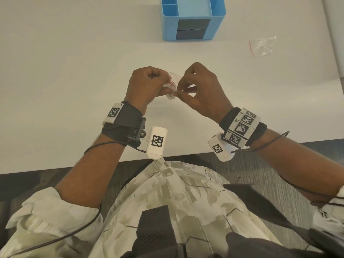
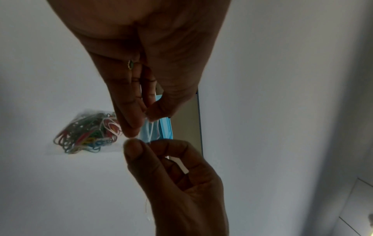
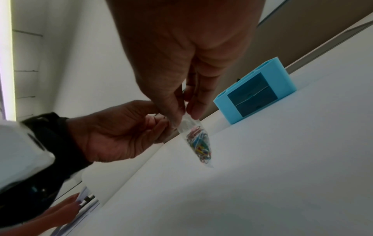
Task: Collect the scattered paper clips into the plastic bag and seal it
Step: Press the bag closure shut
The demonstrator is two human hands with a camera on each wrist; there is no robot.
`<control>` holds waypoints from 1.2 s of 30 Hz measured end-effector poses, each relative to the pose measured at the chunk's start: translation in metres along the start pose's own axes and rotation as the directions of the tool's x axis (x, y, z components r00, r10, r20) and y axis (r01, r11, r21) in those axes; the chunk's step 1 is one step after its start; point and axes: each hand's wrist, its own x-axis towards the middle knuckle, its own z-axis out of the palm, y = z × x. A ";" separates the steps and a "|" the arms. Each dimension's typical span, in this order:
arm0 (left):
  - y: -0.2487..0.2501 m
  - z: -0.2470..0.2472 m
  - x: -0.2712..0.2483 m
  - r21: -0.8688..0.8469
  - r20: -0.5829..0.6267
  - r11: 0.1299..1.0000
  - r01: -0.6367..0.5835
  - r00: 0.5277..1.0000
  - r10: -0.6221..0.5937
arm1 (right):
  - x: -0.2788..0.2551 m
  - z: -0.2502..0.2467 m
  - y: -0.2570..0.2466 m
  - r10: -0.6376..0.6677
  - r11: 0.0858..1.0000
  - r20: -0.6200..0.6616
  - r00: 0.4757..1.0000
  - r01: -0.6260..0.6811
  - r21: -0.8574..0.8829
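A small clear plastic bag [image 1: 174, 79] hangs just above the white table [image 1: 74, 81], between both hands. Several coloured paper clips [image 3: 198, 143] lie bunched in its lower part, also seen in the left wrist view as a cluster of paper clips [image 2: 86, 132]. My left hand [image 1: 163, 84] pinches the bag's top edge from the left. My right hand [image 1: 181, 90] pinches the same edge from the right, thumb against fingers [image 3: 193, 110]. The two hands' fingertips nearly meet at the strip. No loose clips show on the table.
A blue desk organizer [image 1: 193, 17] stands at the far middle of the table. A second clear bag with a red strip [image 1: 262, 46] lies flat at the far right. The table's near edge [image 1: 93, 164] runs just under my wrists. Another person's hand [image 3: 66, 209] shows low in the right wrist view.
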 end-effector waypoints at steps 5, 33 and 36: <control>0.006 0.001 -0.003 0.070 0.107 0.997 -0.039 0.994 0.031 | 0.000 -0.012 0.000 0.036 0.997 -0.089 0.995 -0.030 0.071; 0.050 0.010 -0.006 0.352 0.416 0.736 -0.579 0.801 0.431 | -0.006 -0.090 0.027 0.098 0.925 0.001 0.995 -0.091 0.370; 0.052 0.018 -0.008 0.316 0.387 0.763 -0.564 0.811 0.439 | -0.005 -0.097 0.030 0.081 0.932 0.016 0.997 -0.082 0.354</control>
